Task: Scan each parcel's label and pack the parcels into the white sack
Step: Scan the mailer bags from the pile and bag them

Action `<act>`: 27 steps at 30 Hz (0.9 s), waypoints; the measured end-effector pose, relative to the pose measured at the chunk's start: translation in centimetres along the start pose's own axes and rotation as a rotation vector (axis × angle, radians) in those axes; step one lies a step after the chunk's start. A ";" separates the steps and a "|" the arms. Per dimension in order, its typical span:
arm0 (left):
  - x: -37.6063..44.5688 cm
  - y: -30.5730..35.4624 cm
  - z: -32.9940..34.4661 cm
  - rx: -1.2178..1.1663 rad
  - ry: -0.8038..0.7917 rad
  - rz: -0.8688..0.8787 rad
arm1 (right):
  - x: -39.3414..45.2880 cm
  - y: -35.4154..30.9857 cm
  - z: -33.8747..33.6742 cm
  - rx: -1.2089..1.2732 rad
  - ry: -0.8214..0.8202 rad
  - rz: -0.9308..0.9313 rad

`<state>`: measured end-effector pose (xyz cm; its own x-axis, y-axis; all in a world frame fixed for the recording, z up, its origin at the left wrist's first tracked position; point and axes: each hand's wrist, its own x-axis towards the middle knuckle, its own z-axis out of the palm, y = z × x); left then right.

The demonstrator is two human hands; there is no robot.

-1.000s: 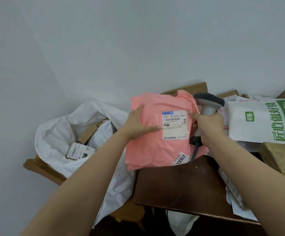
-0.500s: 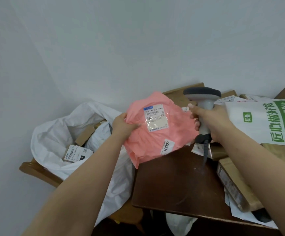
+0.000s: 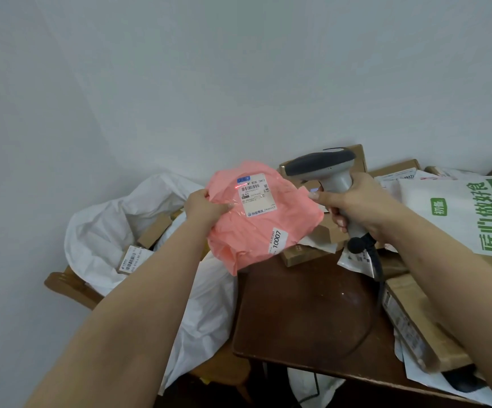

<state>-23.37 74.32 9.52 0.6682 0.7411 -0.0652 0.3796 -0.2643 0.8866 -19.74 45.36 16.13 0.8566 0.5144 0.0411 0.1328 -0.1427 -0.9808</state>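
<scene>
My left hand (image 3: 205, 206) grips the left edge of a pink plastic parcel (image 3: 256, 228), held in the air over the table's left edge with its white label (image 3: 256, 195) facing me. A red scan line lies across the label's barcode. My right hand (image 3: 356, 203) grips the handle of a grey barcode scanner (image 3: 322, 164), whose head points left at the label. The white sack (image 3: 97, 228) stands open on a wooden chair at the left, with several boxed parcels inside.
The dark wooden table (image 3: 306, 313) carries cardboard boxes (image 3: 415, 325) at its right edge and more boxes at the back. A white bag with green print (image 3: 459, 213) lies at the right. The scanner cable (image 3: 375, 263) hangs down to the table. The wall stands close behind.
The pink parcel has turned so that its label faces me more squarely. The scanner has swung left toward it, and a red line now shows on the barcode.
</scene>
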 end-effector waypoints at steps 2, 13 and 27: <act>-0.1 0.1 -0.2 0.001 0.010 0.003 | 0.0 -0.1 0.1 -0.019 -0.003 -0.004; -0.7 0.2 -1.5 0.018 0.084 0.041 | -0.6 -0.5 0.6 -0.008 -0.019 -0.005; 0.2 -1.4 -3.3 0.103 0.145 0.032 | -0.7 -1.0 1.8 -0.022 -0.044 0.004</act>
<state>-25.90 76.89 9.79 0.5844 0.8106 0.0360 0.4281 -0.3457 0.8350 -21.40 46.71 16.76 0.8343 0.5506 0.0282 0.1408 -0.1633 -0.9765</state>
